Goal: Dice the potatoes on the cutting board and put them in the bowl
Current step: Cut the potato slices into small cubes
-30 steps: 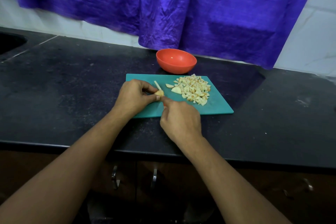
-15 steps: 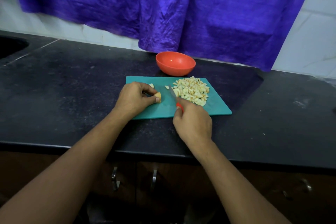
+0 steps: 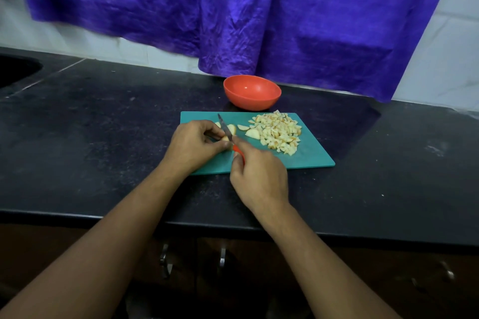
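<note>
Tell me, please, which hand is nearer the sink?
Left. The left hand holds potato on the board, right of the sink; the right hand, gripping the knife, is farther right.

Cutting board [image 3: 305,156] is showing plain teal, no pattern. Bowl [image 3: 252,102] is reading orange-red all over. Diced potato [image 3: 278,133] is looking pale cream-yellow w/ red-brown skin flecks; potato piece [image 3: 225,139] is showing same cream w/ tan edge. Knife [image 3: 225,128] is showing red-orange handle, grey-silver blade. Counter [image 3: 103,137] is showing black w/ faint grey speckle & smudges. Cloth [image 3: 233,8] is showing solid purple, crinkled. Wall [image 3: 440,59] is reading white. Cabinet [image 3: 259,267] is looking dark brown, handles [image 3: 222,259] silver.
</note>
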### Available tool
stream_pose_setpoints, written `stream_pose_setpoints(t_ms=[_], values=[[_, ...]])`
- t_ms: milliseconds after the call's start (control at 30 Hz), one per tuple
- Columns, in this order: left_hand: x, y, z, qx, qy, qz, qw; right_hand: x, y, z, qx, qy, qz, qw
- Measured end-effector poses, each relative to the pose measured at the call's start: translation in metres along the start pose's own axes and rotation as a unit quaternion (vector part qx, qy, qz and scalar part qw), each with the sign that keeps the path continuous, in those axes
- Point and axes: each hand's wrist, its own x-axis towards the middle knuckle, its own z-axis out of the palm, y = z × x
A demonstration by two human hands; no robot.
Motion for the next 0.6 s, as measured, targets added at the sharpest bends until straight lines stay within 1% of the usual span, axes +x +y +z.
stream_pose_setpoints(t_ms=[400,600], values=[[0.0004,0.0003,0.0002,0.001,-0.01,-0.01,1.0,0.0014,-0.0013,0.0005,-0.019,-0.001,-0.008,1.0],[-0.0011,0.0012,0.0,-0.003,-0.003,-0.007,1.0,0.0025,-0.0005,-0.0041,-0.061,-0.045,-0.02,0.997]])
